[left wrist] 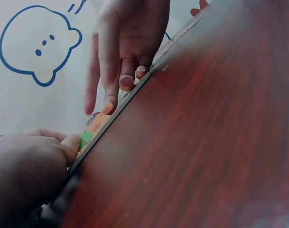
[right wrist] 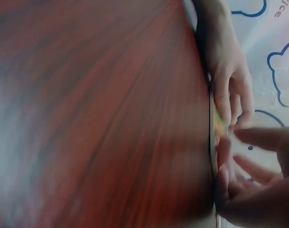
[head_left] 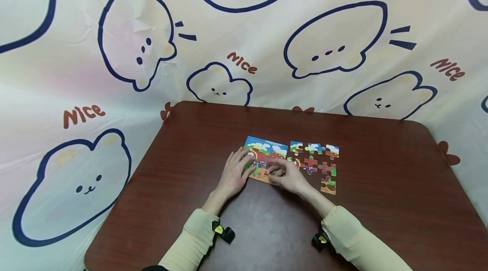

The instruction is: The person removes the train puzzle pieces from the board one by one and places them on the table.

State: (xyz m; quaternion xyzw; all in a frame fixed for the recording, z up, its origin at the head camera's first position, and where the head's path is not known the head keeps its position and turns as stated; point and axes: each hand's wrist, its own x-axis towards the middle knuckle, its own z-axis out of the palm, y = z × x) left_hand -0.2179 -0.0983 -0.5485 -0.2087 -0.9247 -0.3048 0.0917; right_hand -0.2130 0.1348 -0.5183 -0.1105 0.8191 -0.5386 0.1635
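Observation:
A cartoon jigsaw puzzle [head_left: 268, 147] with blue sky and an orange lower edge lies flat on the table. The left hand [head_left: 235, 171] rests along its left side, fingers spread, thumb near the lower edge. Over the puzzle's lower right is the right hand [head_left: 289, 175]. In the left wrist view, its thumb and a finger come down at a slightly raised orange puzzle piece [left wrist: 107, 109]; the grip is partly hidden. Loose pieces lie right of the puzzle, among them a sky piece [head_left: 296, 147], a red piece [head_left: 310, 165] and an orange-and-green corner piece [head_left: 328, 186].
The dark wooden table [head_left: 381, 186] has rounded corners and backs onto a printed cloth [head_left: 267, 42] with cartoon bears. Black camera mounts sit at both wrists, the left mount [head_left: 228, 234] and the right mount [head_left: 319, 241].

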